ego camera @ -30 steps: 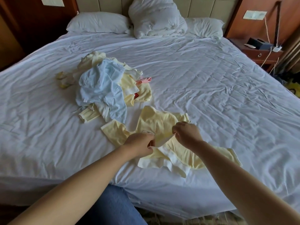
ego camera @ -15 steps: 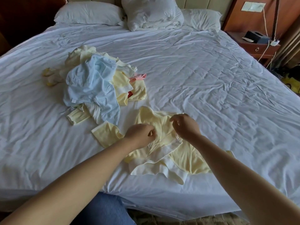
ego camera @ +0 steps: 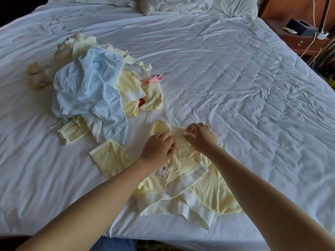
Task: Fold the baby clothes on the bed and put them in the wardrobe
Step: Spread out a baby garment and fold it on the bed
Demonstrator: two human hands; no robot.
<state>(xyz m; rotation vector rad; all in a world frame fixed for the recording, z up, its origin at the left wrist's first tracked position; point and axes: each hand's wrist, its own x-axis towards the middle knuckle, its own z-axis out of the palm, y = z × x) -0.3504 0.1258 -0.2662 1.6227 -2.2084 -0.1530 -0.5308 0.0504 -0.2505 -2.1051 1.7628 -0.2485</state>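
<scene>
So the white bed (ego camera: 235,87) is filling pretty much the whole view and doing duty as the folding surface. The pile of baby clothes (ego camera: 87,87) is sitting at about 10 o'clock from the middle, a blue piece on top of yellow ones. I'm guessing it's heaped there to keep flat sheet free up front. The yellow top (ego camera: 181,178) is lying spread out at 6 o'clock, near the bed's edge, within easy reach. Both hands are working at its far end. The right hand (ego camera: 201,137) is pinching the neckline edge. The left hand (ego camera: 157,148), just beside it at 8 o'clock, is curling its fingers into the fabric, gripping it too as far as I can tell. Probably they're straightening the collar before folding. No wardrobe is showing.
</scene>
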